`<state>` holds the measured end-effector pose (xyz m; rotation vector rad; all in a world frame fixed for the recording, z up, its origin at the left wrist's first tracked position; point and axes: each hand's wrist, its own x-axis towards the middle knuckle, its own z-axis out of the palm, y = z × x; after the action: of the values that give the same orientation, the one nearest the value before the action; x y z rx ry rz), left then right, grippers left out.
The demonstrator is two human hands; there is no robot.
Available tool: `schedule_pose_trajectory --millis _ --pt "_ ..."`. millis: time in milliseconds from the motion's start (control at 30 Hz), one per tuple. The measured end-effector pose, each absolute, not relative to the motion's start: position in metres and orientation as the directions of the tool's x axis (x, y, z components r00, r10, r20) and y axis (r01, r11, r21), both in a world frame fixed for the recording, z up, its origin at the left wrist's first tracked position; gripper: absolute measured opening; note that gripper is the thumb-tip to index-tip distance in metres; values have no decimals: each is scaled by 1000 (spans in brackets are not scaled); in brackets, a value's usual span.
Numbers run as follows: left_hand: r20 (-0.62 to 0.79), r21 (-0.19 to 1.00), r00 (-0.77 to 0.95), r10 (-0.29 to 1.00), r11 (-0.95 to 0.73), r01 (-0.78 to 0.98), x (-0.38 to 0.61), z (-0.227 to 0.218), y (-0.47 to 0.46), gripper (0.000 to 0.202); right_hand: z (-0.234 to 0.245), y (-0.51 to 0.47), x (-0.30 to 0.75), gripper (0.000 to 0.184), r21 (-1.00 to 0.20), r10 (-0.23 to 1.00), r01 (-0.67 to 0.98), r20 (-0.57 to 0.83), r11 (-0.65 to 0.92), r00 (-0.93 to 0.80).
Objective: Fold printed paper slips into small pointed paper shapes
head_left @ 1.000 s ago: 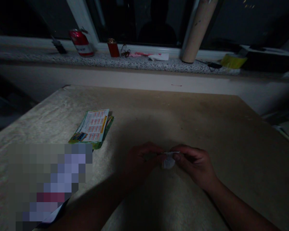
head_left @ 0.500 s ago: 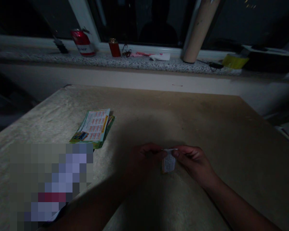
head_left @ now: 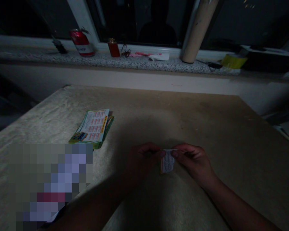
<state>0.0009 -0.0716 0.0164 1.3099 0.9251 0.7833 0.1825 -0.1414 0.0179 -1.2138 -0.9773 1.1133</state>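
Both hands pinch the top edge of a small printed packet above the table. Fine lines of text cover its facing side, with a yellow-orange strip down its left edge. My left hand, in deep shadow, is closed on the top left corner. My right hand grips the top right corner between thumb and fingers. Left of my hands, a small stack of printed cards lies on the table, the top one white and green with rows of red print.
A beige table stands against the wall below a granite windowsill. Along the sill are a red can, an orange-red lighter, a cardboard tube and a yellow roll. A blurred-out patch hides something at lower left.
My hands and the packet stay nearly in place. The packet's top edge looks slightly straighter, and the whole view has shifted very slightly.
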Motion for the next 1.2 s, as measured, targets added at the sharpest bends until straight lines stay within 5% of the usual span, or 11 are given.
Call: schedule_pose_trajectory --millis 767,1200 --pt "114 988 611 783 -155 14 -2 21 -75 10 23 -146 179 5 -973 981 183 164 142 107" --pt "-31 997 623 781 65 -32 -9 15 -63 13 26 -145 184 9 -996 994 86 13 4 107"
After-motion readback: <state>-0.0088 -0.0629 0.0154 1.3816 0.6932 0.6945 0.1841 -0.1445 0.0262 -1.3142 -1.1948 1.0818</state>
